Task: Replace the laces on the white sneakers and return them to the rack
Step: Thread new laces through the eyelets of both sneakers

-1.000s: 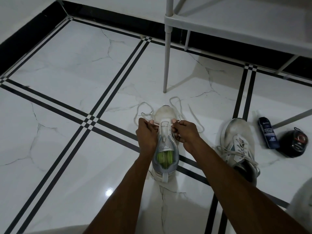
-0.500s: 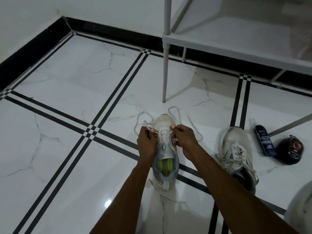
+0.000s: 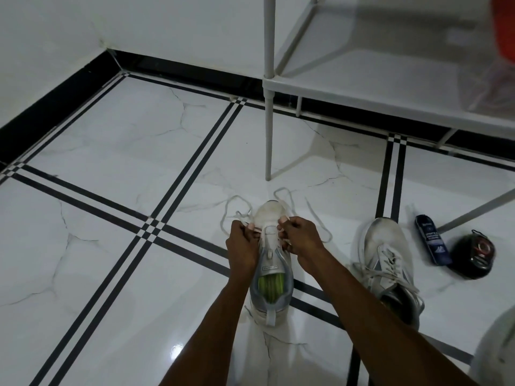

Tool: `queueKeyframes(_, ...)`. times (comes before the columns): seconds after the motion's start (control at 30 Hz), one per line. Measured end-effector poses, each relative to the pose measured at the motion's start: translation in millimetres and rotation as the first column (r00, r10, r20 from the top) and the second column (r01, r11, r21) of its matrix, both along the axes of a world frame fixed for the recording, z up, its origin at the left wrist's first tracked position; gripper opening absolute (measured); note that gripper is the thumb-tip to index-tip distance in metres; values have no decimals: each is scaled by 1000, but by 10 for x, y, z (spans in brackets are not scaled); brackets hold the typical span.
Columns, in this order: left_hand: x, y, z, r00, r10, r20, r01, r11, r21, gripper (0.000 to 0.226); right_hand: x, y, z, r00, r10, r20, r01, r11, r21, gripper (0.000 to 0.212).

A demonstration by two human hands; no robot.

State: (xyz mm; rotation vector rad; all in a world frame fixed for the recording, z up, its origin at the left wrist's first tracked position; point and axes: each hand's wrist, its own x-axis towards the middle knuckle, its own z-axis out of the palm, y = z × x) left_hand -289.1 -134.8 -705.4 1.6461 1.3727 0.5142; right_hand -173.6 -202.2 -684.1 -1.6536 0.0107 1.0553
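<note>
I've got the left hand (image 3: 242,247) and right hand (image 3: 302,240) each pinching a lace end (image 3: 281,195) at the toe eyelets of the white sneaker (image 3: 271,263) on the floor, apparently evening the ends before crossing upward.

Second sneaker (image 3: 386,263) right of held sneaker (image 3: 271,263); rack (image 3: 390,90) behind (can (image 3: 432,240) seemingly beneath).

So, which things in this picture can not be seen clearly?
Head view only:
- Lower eyelets of the centre sneaker: covered by the left hand and right hand.
- Label text on the blue spray can: too small to read.
- Orange object at the top right: cut off by the frame edge.
- Heel of the second sneaker: in dark shadow.
</note>
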Motion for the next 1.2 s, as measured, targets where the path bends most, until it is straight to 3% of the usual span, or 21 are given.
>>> queueKeyframes(0.17, -15, -6, -3, 1000, -16, 16, 16, 1000, -7, 24, -15, -29, 12, 1000, 23, 8, -23, 1000, -6, 26)
queueKeyframes(0.4, 32, 42, 341, 982, -38, 186, 70, 983, -171, 29, -28, -35, 346, 963, 151, 222, -162, 986, 32, 23)
queueKeyframes(0.87, 469, 384, 2100, 904, -135, 407, 99, 989, 107, 31, 278, 255, 1907, 899, 81, 430, -212, 940, 267, 28)
queueKeyframes(1.2, 750, 745, 3405, 813, -161, 559, 2, 962, 273, 33, 485, 673, 3295, 850, -36, 525, -241, 860, 450, 28)
